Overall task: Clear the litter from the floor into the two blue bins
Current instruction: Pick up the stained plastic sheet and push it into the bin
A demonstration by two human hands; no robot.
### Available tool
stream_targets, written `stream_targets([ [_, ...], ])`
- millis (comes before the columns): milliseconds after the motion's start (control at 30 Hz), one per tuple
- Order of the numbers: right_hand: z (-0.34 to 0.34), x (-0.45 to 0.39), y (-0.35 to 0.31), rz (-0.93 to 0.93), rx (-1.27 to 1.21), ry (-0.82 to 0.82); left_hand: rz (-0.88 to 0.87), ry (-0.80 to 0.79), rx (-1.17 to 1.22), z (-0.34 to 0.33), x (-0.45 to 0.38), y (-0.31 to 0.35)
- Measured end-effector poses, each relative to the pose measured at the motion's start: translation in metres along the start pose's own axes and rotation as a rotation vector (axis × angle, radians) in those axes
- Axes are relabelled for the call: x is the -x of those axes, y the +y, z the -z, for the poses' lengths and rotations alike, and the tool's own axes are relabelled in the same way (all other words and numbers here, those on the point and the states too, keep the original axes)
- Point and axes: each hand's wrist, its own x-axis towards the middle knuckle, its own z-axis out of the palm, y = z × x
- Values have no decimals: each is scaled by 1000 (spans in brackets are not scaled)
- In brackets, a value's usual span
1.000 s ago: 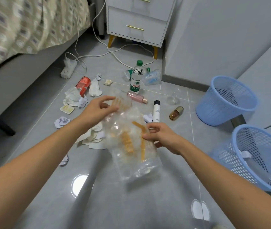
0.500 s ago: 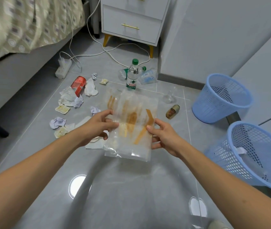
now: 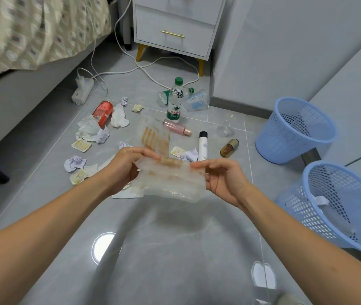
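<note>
I hold a clear plastic bag with orange print point(image 3: 170, 177) above the floor, folded over at its middle. My left hand point(image 3: 124, 168) pinches its left edge and my right hand point(image 3: 223, 179) pinches its right edge. Two blue mesh bins stand on the right: the far bin point(image 3: 294, 128) and the near bin point(image 3: 347, 205), which has a white scrap inside. Litter lies on the grey floor beyond the bag: a red can point(image 3: 102, 112), crumpled tissues point(image 3: 119, 116), an upright water bottle point(image 3: 175, 100), a pink bottle point(image 3: 176, 128), a white tube point(image 3: 203, 146) and an amber bottle point(image 3: 229, 147).
A bed with a patterned cover point(image 3: 32, 31) runs along the left. A white nightstand point(image 3: 175, 25) stands at the back, with cables and a power strip point(image 3: 82, 90) on the floor before it. A grey wall point(image 3: 285, 51) rises behind the bins.
My hands have folded the flat bag's top half away and down, so it is now a narrower band held between them. The bottles behind it have come into sight.
</note>
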Motion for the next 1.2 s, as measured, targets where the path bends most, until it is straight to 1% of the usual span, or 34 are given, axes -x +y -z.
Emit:
stream_targets([
  [100, 4, 1, -5, 27, 182, 28, 50, -83, 31, 0, 1, 2],
  [200, 16, 4, -7, 55, 304, 80, 12, -183, -8, -9, 0, 7],
  [267, 26, 9, -8, 80, 359, 139, -14, -189, -73, -18, -7, 4],
  [333, 38, 18, -10, 132, 418, 253, -54, -153, -157, -38, -12, 7],
  [400, 53, 31, -15, 201, 474, 383, -138, -108, -250, -69, -19, 11],
  [500, 87, 65, -31, 311, 527, 549, -218, -92, -281, -132, -30, 17],
  [567, 115, 97, -48, 368, 535, 639, -247, -163, -315, -180, -38, 23],
  [633, 144, 132, -65, 398, 560, 720, -282, -272, -371, -231, -47, 27],
  [767, 205, 192, -88, 400, 749, 860, -391, -400, -532, -331, -67, 27],
  [833, 235, 212, -94, 358, 845, 887, -446, -446, -614, -375, -77, 23],
  [900, 263, 221, -95, 275, 980, 891, -493, -504, -738, -410, -87, 15],
  [1000, 298, 219, -85, 130, 1180, 842, -545, -613, -1047, -446, -101, -1],
  [1100, 325, 209, -68, 11, 1248, 781, -517, -675, -1269, -475, -107, -13],
  [1200, 336, 199, -59, -153, 1342, 686, -432, -728, -1467, -495, -116, -31],
])
